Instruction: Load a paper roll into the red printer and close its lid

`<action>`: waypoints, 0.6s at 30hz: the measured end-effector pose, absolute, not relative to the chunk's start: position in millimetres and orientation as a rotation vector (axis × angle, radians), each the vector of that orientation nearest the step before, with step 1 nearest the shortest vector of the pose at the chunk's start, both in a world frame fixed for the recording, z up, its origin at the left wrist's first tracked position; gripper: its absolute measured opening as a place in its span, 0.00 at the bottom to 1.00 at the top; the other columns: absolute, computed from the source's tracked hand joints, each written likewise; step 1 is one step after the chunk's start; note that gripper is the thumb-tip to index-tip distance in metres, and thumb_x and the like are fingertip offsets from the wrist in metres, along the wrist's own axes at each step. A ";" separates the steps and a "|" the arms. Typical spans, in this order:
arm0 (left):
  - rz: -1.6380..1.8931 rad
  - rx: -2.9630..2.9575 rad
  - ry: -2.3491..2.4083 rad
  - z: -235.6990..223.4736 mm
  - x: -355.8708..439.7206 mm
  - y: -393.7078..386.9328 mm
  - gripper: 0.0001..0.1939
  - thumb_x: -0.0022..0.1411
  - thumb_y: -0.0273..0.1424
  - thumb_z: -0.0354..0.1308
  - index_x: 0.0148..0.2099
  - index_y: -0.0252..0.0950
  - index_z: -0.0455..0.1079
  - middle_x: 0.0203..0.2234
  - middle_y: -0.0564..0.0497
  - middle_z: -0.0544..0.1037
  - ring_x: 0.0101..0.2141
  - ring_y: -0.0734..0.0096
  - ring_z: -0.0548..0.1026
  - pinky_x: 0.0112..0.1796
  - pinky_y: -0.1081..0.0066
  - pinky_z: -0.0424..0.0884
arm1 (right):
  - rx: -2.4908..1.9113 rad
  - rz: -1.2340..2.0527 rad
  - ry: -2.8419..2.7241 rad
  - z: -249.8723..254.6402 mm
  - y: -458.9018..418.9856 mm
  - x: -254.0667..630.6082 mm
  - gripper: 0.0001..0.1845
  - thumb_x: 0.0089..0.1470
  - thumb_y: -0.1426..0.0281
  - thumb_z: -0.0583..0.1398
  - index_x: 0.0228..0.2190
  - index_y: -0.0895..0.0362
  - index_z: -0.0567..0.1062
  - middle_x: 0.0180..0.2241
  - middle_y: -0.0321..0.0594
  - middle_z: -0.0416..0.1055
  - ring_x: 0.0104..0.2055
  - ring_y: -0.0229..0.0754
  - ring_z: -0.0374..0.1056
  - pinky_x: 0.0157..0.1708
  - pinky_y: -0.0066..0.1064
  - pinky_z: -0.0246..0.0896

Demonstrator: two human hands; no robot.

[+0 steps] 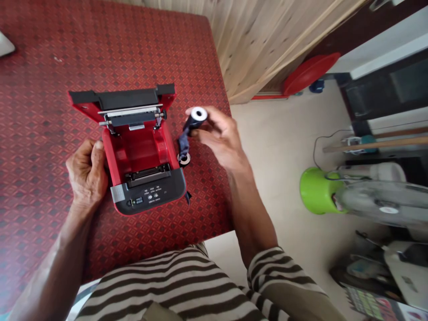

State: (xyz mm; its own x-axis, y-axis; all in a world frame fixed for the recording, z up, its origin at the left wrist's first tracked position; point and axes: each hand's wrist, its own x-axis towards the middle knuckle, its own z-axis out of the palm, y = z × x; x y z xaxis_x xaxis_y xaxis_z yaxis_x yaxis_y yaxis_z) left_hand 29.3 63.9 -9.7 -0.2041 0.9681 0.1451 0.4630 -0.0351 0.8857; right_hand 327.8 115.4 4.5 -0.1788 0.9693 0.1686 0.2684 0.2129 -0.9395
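A small red and black printer (140,151) sits on the red patterned tablecloth (47,102) with its lid swung open to the back; its red roll bay looks empty. My left hand (87,171) rests curled against the printer's left side. My right hand (222,138) hovers just right of the printer and pinches a dark roll with a white core (197,117). A dark ribbon strip (183,141) hangs from that roll down to a second small spool (184,158) beside the printer's right wall.
The table's right edge ends close to my right wrist. Beyond it on the pale floor stand a green-based fan (351,191), a red basin (309,73) by a wooden panel, cables and clutter at lower right. A white object (5,44) lies at the far left.
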 end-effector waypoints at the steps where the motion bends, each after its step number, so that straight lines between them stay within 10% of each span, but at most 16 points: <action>1: 1.198 1.508 1.695 -9.1 29.7 63.9 0.24 0.70 0.46 0.54 0.26 0.36 0.59 0.18 0.58 0.57 0.23 0.78 0.52 0.26 0.70 0.51 | -1.182 1.041 -1.623 20.1 108.3 332.0 0.23 0.55 0.55 0.68 0.51 0.49 0.78 0.48 0.37 0.79 0.48 0.45 0.74 0.49 0.43 0.73; 5: 1.203 1.492 1.690 -8.2 30.8 63.5 0.25 0.70 0.46 0.54 0.26 0.36 0.58 0.18 0.58 0.57 0.23 0.78 0.52 0.26 0.70 0.52 | -1.118 1.096 -1.814 81.3 81.2 332.0 0.28 0.61 0.50 0.62 0.57 0.48 0.75 0.49 0.40 0.77 0.48 0.49 0.74 0.47 0.47 0.75; 18: 1.199 1.479 1.691 -18.7 25.9 62.5 0.24 0.71 0.46 0.52 0.26 0.37 0.58 0.18 0.58 0.57 0.23 0.77 0.54 0.26 0.69 0.52 | -1.229 0.172 -2.751 81.6 70.0 225.6 0.14 0.68 0.79 0.52 0.43 0.61 0.76 0.39 0.46 0.78 0.47 0.49 0.71 0.48 0.41 0.69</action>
